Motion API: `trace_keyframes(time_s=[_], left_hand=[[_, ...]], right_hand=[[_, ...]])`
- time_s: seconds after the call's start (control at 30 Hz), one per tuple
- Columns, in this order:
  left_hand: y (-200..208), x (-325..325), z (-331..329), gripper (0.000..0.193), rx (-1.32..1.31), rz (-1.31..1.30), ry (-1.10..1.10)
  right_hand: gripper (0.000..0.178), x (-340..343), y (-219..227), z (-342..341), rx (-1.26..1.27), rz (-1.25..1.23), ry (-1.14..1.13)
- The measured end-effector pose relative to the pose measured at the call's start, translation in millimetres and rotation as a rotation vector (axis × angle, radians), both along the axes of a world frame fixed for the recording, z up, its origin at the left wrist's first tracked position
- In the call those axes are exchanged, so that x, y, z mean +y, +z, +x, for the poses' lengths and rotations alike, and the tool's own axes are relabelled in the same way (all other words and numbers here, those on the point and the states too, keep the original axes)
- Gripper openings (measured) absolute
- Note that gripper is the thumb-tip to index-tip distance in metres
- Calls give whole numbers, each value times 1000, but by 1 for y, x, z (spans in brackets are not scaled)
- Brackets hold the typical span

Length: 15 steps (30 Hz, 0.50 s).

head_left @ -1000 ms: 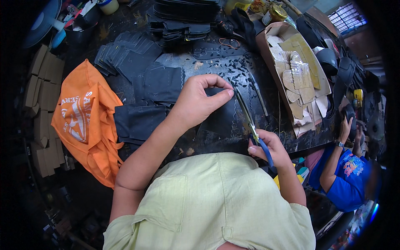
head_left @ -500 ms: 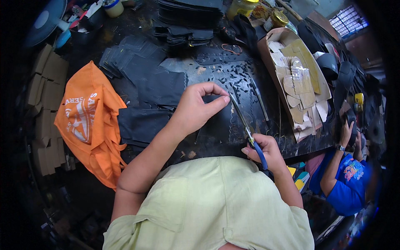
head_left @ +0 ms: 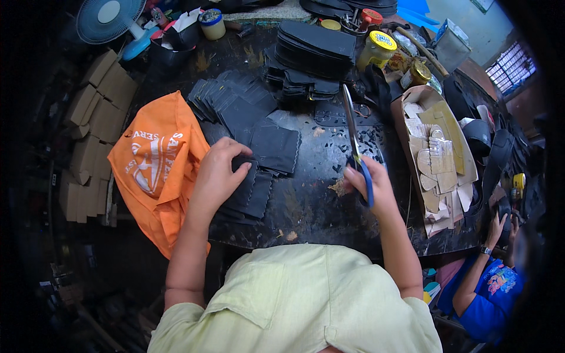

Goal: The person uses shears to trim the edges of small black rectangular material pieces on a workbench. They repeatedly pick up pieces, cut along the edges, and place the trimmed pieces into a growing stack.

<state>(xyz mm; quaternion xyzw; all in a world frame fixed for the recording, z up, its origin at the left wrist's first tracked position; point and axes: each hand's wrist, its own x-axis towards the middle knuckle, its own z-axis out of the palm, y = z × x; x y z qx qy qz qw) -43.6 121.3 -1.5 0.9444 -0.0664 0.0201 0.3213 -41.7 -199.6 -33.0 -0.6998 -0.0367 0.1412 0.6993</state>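
My right hand (head_left: 376,187) grips scissors (head_left: 352,126) by their blue handles, the long metal blades pointing away from me over the table. At the left, my left hand (head_left: 218,173) is bent around the edge of a flat black piece (head_left: 244,182) with a zigzag-cut side, thumb and fingers at its border. That piece lies over other black pieces near the table's front edge. Just beyond spreads a larger heap of similar black cut pieces (head_left: 273,147), some fanned out in layers. Part of the piece is hidden under my left hand.
Small black offcuts (head_left: 338,144) litter the dark table (head_left: 300,217). An orange cloth bag (head_left: 156,153) hangs over the left edge. Stacked black sheets (head_left: 315,50), jars (head_left: 376,50) and a fan (head_left: 112,17) stand farther back. A cardboard box (head_left: 406,141) holds patterns; another person (head_left: 485,288) works at the right.
My left hand has moved from beside the scissor tips to the black pieces at the left. The scissors have swung more upright and away from it. The view has shifted too.
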Motion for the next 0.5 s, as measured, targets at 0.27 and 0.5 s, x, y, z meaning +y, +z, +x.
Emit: trace_keyframes(time_s=[0.27,0.5], left_hand=[[-13,-41,14,31,-435,-94,41],[-62,-67,41,62,-249,265,-59]], right_hand=[[20,22,-49,13,-152,36,-108],[22,17,-53,17,-184,-74,-103]])
